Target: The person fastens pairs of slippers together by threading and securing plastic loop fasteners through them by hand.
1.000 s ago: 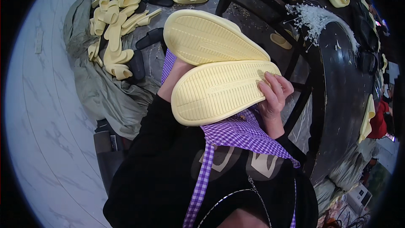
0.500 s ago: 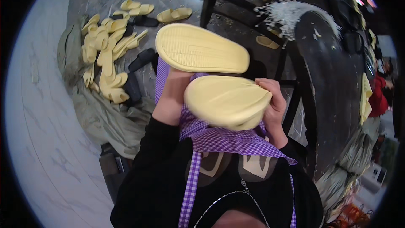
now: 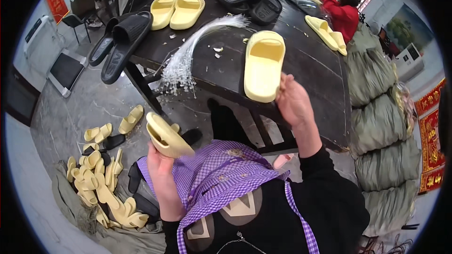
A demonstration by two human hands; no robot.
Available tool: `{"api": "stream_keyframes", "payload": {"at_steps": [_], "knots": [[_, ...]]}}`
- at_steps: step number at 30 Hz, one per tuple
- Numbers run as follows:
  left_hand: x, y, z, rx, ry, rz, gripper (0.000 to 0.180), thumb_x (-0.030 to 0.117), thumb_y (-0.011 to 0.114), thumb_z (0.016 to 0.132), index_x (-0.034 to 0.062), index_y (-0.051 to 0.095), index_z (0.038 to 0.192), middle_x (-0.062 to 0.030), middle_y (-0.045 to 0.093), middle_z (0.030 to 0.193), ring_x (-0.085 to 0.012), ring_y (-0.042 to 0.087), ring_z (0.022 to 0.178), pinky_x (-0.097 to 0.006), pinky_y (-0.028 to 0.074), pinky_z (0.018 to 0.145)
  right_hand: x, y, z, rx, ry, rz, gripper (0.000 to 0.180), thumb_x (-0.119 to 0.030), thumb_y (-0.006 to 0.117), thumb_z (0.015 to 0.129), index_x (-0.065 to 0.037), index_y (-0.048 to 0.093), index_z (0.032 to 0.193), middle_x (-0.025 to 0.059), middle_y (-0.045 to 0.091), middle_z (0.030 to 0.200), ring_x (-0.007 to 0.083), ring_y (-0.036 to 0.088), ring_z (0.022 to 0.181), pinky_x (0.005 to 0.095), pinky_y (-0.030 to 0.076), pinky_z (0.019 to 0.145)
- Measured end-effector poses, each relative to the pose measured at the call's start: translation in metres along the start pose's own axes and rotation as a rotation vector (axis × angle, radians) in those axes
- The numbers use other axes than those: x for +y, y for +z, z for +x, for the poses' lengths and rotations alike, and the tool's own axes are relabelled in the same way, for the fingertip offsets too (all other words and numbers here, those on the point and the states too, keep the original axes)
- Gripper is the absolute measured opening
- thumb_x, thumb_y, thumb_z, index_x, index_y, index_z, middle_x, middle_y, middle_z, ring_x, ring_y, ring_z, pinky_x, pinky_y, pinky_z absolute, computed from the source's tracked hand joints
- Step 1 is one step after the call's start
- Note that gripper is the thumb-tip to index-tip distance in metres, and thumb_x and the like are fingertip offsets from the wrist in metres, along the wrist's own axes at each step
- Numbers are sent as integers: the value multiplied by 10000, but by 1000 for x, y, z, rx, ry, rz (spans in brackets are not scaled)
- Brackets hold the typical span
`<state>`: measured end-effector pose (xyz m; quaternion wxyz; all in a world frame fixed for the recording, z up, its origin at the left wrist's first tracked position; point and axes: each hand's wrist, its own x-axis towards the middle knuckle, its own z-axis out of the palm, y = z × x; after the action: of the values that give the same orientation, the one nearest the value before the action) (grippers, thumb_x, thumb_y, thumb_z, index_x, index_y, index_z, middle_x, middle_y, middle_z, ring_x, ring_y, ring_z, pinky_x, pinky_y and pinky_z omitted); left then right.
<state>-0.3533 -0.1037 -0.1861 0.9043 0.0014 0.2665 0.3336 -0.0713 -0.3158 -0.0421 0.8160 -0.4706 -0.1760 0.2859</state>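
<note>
My left hand (image 3: pixel 161 167) grips a pale yellow slipper (image 3: pixel 165 134), tilted on its side above my lap and left of the table edge. A second yellow slipper (image 3: pixel 263 79) rests at the near edge of the dark table (image 3: pixel 310 99), its strap end pointing away from me. Beside the sole's right edge is my right hand (image 3: pixel 296 103), its fingers extended and seemingly not wrapped round the slipper; whether the fingertips touch it is hard to tell.
A bundle of clear plastic strands (image 3: pixel 183 59) hangs over the table edge. Black slippers (image 3: pixel 126 44) and a yellow pair (image 3: pixel 178 11) stand at the left. Yellow slippers (image 3: pixel 96 178) lie heaped on the floor. Grey sacks (image 3: pixel 376 136) line the right. A person in red (image 3: pixel 346 14) sits beyond.
The view has swung up toward the table. The two slippers, close together before, are now apart: one stays in my left hand, the other sits on the table by my right hand.
</note>
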Motion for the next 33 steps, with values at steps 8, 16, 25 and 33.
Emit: {"api": "stream_keyframes", "payload": {"at_steps": [8, 16, 25, 33], "knots": [[-31, 38, -14, -91, -93, -57, 480, 351, 253, 971, 14, 359, 1295, -153, 411, 1320, -319, 407, 1205, -484, 321, 1009, -12, 3, -40, -180, -308, -810, 626, -165, 708, 736, 28, 424, 1259, 156, 480, 1261, 239, 464, 1168, 343, 387, 942], [-79, 149, -83, -418, -168, -97, 430, 305, 305, 968, -23, 397, 1231, -142, 477, 1227, -254, 458, 1146, -412, 344, 998, 53, 79, -68, -523, -772, -1055, 569, -192, 774, 687, 14, 520, 1153, 121, 552, 1152, 249, 544, 1026, 364, 428, 878], [-94, 149, -78, -736, -254, 383, 180, 170, 477, 887, -6, 512, 900, -89, 591, 751, -137, 594, 640, -267, 495, 564, -55, 56, -41, 535, -519, -920, 402, -185, 624, 801, 90, 524, 1077, 196, 581, 999, 253, 589, 811, 352, 511, 712], [-73, 94, -40, -594, -195, 502, 161, 138, 477, 853, -6, 529, 899, -57, 580, 667, -130, 567, 540, -243, 468, 496, -94, -64, 24, 241, -919, -1390, 447, -224, 590, 824, 111, 503, 1106, 204, 568, 1052, 273, 576, 905, 372, 467, 828]]}}
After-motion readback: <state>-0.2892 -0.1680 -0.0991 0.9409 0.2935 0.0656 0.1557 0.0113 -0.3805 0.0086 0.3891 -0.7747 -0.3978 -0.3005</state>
